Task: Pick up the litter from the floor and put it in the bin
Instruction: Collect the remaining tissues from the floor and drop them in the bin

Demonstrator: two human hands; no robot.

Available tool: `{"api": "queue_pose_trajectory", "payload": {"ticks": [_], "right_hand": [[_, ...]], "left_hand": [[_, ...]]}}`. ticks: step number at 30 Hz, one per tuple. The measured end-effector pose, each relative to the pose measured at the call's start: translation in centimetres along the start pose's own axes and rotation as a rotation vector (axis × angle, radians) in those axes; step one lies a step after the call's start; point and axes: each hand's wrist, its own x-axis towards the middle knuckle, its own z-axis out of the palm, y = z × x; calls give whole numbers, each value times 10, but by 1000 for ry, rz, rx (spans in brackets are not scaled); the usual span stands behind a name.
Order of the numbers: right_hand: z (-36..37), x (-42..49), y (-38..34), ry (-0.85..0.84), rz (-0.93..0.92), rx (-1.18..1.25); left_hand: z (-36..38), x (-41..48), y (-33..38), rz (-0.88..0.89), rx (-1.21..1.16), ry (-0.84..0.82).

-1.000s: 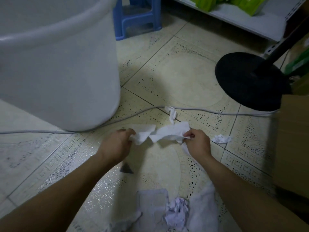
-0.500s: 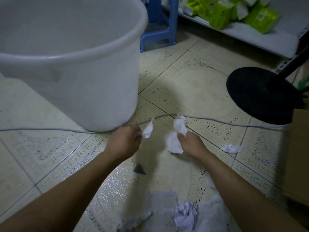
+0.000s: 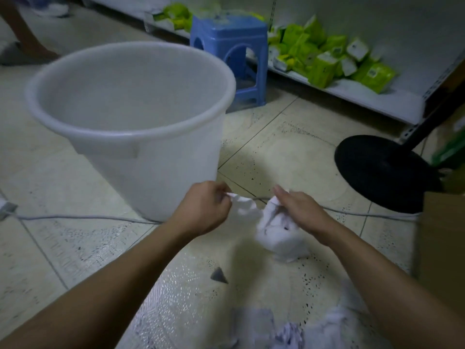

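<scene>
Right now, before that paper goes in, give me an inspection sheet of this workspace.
Surface: tiled floor, patterned and speckled, glossy near the camera.
Job's things: white bin upright and open, left of the hands; paper wad held between both hands; more crumpled paper on the floor at the bottom edge.
Clutter: small dark scrap on the tile below the hands.
Grip: left hand pinches one end of the wad; right hand holds the bulk under its palm.
Cables: grey cable lies across the floor past the bin's base.
Surroundings: blue stool, shelf with green packs, black round base, cardboard box at right.
</scene>
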Motion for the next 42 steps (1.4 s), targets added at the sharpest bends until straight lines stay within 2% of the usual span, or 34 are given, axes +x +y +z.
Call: {"api": "queue_pose_trajectory", "payload": {"ticks": [2, 5, 8, 11, 15, 17, 19, 20, 21, 23, 26, 28, 33, 38, 40, 42], "right_hand": [[-21, 2, -19, 140, -35, -68], [-51, 6, -61, 238, -119, -79], [-66, 10, -127, 370, -273, -83], [-59, 26, -190, 328, -392, 41], [-27, 64, -250, 292, -335, 34], [-10, 80, -264, 150, -311, -184], [2, 87, -268, -23, -301, -505], [7, 88, -266, -54, -300, -611], [9, 86, -263, -53, -295, -657], [5, 79, -250, 9, -299, -678], [-18, 56, -219, 185, -357, -742], [-36, 34, -186, 259, -362, -676], [-51, -17, -84, 279, -161, -499], [-52, -58, 32, 243, 134, -426], [-47, -76, 80, 196, 335, -395], [-35, -89, 123, 76, 546, -417]], "left_hand": [[-22, 7, 18, 54, -2, 47], [-64, 20, 42, 177, 44, 157], [-115, 30, 54, 216, 27, 299], [-164, 37, 48, 165, 30, 459], [-210, 42, 6, -14, 8, 598], [-214, 38, -17, -149, 31, 527], [-206, 35, -32, -241, 160, 303], [-200, 34, -35, -239, 242, 218], [-195, 33, -35, -209, 314, 183], [-185, 32, -28, -99, 374, 221], [-165, 28, -9, 134, 300, 308], [-144, 23, 10, 263, 240, 308], [-66, 12, 57, 586, 252, 249], [26, 8, 76, 544, 184, -14], [63, 8, 75, 484, 194, -153], [98, 8, 73, 387, 190, -287]]}}
